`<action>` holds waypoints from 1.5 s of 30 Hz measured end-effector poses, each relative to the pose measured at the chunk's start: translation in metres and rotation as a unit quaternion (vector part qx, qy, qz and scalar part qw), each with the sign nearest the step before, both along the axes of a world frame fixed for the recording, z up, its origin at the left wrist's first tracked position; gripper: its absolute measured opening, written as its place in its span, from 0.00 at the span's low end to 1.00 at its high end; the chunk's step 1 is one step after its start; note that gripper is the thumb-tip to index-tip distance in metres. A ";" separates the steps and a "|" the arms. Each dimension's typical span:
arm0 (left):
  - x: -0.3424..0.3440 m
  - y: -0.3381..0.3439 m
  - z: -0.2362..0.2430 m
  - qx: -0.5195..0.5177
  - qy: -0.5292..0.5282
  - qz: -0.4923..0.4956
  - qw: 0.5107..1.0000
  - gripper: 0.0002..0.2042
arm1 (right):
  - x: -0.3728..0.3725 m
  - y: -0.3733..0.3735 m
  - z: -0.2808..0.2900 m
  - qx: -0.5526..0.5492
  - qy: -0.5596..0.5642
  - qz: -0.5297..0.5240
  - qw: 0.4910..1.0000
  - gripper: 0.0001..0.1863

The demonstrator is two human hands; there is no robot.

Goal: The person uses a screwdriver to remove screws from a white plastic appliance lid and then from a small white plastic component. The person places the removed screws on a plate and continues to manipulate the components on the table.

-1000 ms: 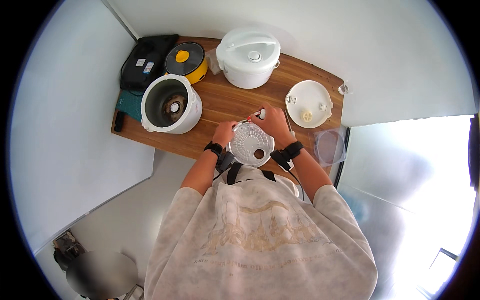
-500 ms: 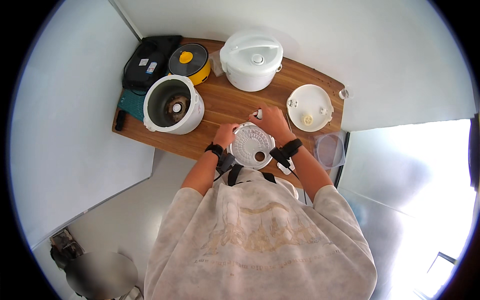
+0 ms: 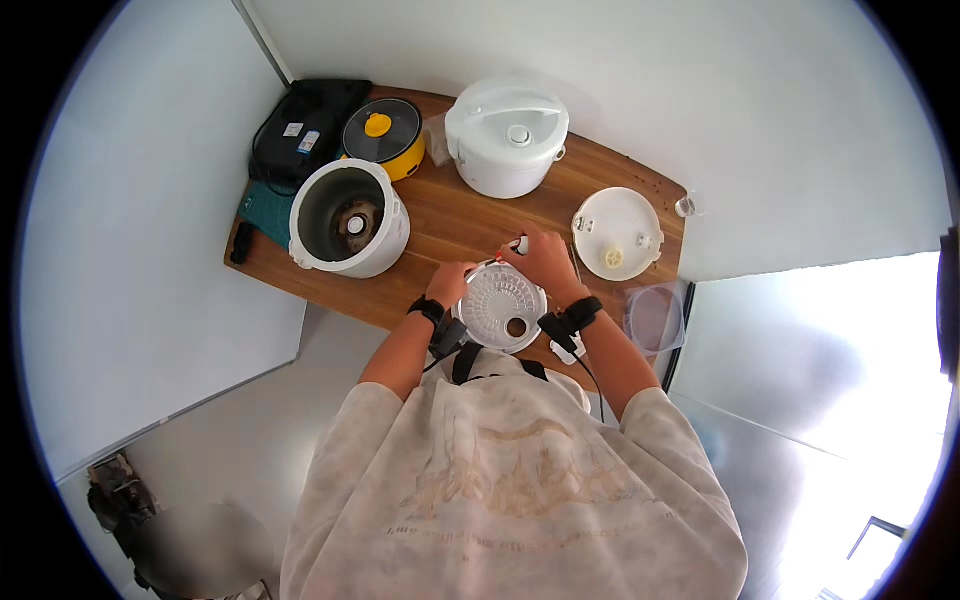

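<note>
round white perforated plastic lid plate held flat at the near edge of the wooden counter, just in front of the chest. left hand gripping its left rim, right hand closed on a thin red-tipped tool lying across its far rim. open white cooker body well apart to the left, white round lid near on the right; bare wood between.

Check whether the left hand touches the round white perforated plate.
Touching: the head view shows the left hand gripping the left rim of the round white perforated plate.
</note>
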State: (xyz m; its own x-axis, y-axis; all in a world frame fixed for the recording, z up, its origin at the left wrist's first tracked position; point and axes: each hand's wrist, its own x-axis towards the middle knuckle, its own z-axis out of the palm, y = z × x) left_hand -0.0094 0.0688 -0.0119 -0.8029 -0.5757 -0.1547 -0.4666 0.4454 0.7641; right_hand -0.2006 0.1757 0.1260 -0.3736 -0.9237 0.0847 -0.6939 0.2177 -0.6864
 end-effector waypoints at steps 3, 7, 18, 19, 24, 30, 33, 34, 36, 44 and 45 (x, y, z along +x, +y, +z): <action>0.000 0.000 0.001 -0.008 -0.005 -0.004 1.000 0.21 | 0.000 -0.002 0.002 0.010 0.004 0.001 1.000 0.19; -0.002 0.000 0.004 -0.013 -0.019 -0.011 1.000 0.21 | -0.001 -0.004 0.002 0.030 0.036 0.045 0.998 0.19; -0.002 0.006 0.014 -0.033 -0.058 0.016 0.998 0.17 | 0.023 -0.032 0.034 0.108 0.145 0.115 0.977 0.22; 0.001 0.005 0.007 -0.036 -0.047 0.015 0.998 0.17 | 0.025 -0.033 0.032 0.088 0.159 0.121 0.976 0.22; 0.001 0.007 0.007 -0.025 -0.044 0.012 0.999 0.18 | 0.026 -0.040 0.027 0.089 0.146 0.142 0.975 0.23; 0.003 0.004 -0.003 -0.033 -0.025 0.008 0.999 0.19 | 0.023 -0.038 0.032 0.115 0.135 0.174 0.969 0.26; 0.001 0.004 0.002 -0.016 -0.037 -0.003 0.999 0.20 | 0.020 -0.035 0.028 0.123 0.130 0.132 0.975 0.25; -0.002 0.005 0.011 -0.008 -0.053 -0.011 0.998 0.20 | 0.018 -0.037 0.028 0.156 0.137 0.120 0.971 0.26; -0.003 0.004 0.016 0.004 -0.072 -0.016 0.997 0.21 | 0.017 -0.038 0.028 0.180 0.146 0.121 0.965 0.28; 0.001 0.000 0.001 -0.003 -0.076 -0.023 0.997 0.23 | 0.016 -0.031 0.050 0.162 0.161 0.205 0.952 0.28; 0.001 0.001 0.002 -0.003 -0.080 -0.025 0.996 0.23 | 0.017 -0.032 0.049 0.172 0.164 0.176 0.955 0.27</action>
State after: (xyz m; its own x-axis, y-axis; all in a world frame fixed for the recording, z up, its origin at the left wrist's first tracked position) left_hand -0.0085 0.0696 -0.0100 -0.7956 -0.5372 -0.2801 -0.5598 0.4749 0.6791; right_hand -0.1834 0.1436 0.1753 -0.0406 -0.9813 -0.1881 -0.9312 0.1054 -0.3488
